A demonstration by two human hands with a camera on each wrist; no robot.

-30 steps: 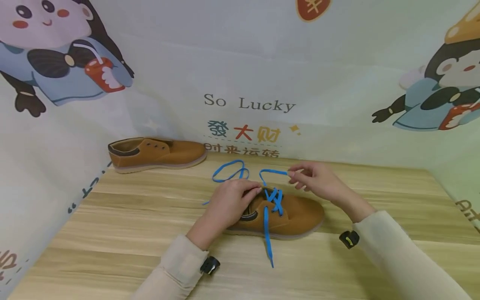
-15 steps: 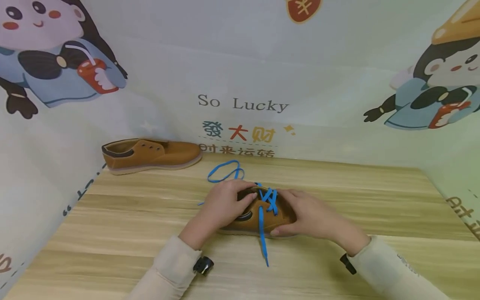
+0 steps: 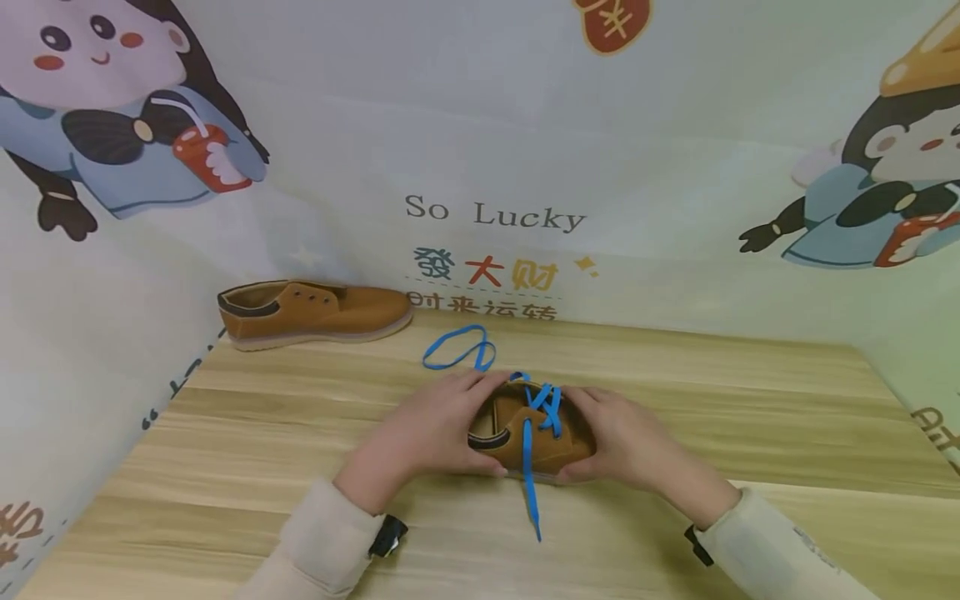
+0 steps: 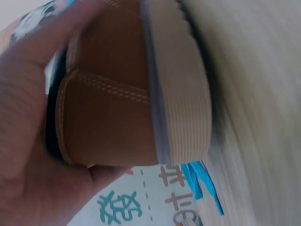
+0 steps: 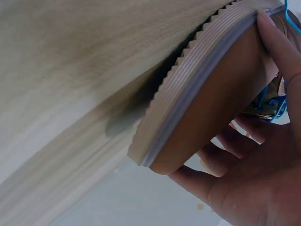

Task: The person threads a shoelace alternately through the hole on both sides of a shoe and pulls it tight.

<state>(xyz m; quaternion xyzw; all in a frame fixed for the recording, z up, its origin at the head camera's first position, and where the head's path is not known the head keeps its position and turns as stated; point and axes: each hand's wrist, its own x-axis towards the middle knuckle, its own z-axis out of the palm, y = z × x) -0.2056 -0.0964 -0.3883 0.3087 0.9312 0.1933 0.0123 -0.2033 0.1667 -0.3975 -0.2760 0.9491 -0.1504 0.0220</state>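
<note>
A tan leather shoe (image 3: 572, 444) with a pale ribbed sole (image 5: 181, 89) sits between my hands, toe pointing right. Blue shoelace (image 3: 551, 412) crosses through its eyelets. One lace end hangs over the near side onto the table; the other lies in a loop (image 3: 454, 347) behind the shoe. My left hand (image 3: 420, 432) grips the heel end, thumb on the near side and fingers on the far side. At the toe end my right hand (image 3: 637, 442) holds the shoe the same way, covering most of the toe. The left wrist view shows the heel (image 4: 110, 120) close up.
A second tan shoe (image 3: 352, 317), without a lace, stands at the back left of the wooden table (image 3: 225, 483). A printed cloth backdrop (image 3: 675, 167) rises behind the table and along its sides.
My right hand let go of the lace end it pinched behind the shoe and came down to grip the toe. The left hand shifted from the shoe's opening to around the heel.
</note>
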